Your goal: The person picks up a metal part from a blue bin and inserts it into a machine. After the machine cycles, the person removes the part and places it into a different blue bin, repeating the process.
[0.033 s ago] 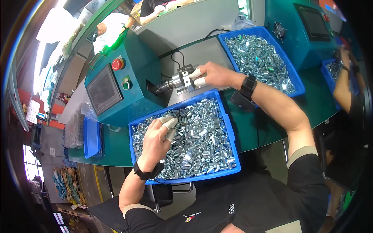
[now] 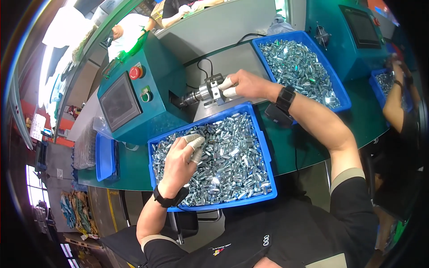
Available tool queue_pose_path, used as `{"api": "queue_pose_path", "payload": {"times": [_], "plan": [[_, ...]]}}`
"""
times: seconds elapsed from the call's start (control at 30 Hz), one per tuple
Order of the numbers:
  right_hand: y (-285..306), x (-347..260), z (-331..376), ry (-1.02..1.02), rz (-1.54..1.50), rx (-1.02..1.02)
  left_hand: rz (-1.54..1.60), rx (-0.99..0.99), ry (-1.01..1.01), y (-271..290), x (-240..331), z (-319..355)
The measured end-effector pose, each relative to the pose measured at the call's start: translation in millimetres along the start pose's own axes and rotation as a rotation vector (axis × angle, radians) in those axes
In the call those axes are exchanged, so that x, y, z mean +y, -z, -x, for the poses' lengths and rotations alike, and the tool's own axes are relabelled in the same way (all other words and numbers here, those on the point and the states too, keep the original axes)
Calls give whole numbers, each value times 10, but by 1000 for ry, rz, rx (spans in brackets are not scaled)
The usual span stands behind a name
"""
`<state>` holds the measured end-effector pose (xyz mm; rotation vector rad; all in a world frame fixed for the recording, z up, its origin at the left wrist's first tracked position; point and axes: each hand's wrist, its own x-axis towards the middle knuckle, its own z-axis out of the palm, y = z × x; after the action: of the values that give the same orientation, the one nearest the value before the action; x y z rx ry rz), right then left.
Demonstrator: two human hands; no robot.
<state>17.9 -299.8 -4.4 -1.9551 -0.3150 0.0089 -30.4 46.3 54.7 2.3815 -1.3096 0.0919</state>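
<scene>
Standing beyond the near tray (image 2: 264, 152): teal machine (image 2: 154, 111), far tray (image 2: 343, 102).

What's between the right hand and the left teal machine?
In the head view, a silver cylindrical chuck and its bracket lie between the right hand and the left teal machine.

You wear a black short-sleeved shirt (image 2: 295, 228) with beige cuffs (image 2: 346, 179) and a beige panel (image 2: 331, 261) low in view. A small coloured emblem (image 2: 216, 252) and a white outlined mark (image 2: 266, 240) sit on the fabric. Your left hand (image 2: 176, 163) and right hand (image 2: 250, 85) have off-white finger covers (image 2: 195, 142); a black band (image 2: 165, 198) with a blocky module (image 2: 181, 195) circles your left wrist, and a black strap (image 2: 285, 99) your right.
</scene>
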Motion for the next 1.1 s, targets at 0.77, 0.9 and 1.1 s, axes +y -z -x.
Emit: {"api": "queue_pose_path", "payload": {"times": [0.77, 0.9, 1.1], "plan": [[-129, 104, -49, 38, -119, 105, 81, -88, -24, -311, -19, 39], [-128, 137, -45, 17, -158, 113, 93, -136, -53, -376, 61, -80], [-149, 83, -40, 5, -239, 124, 68, -170, -62, -501, 161, -136]]}}
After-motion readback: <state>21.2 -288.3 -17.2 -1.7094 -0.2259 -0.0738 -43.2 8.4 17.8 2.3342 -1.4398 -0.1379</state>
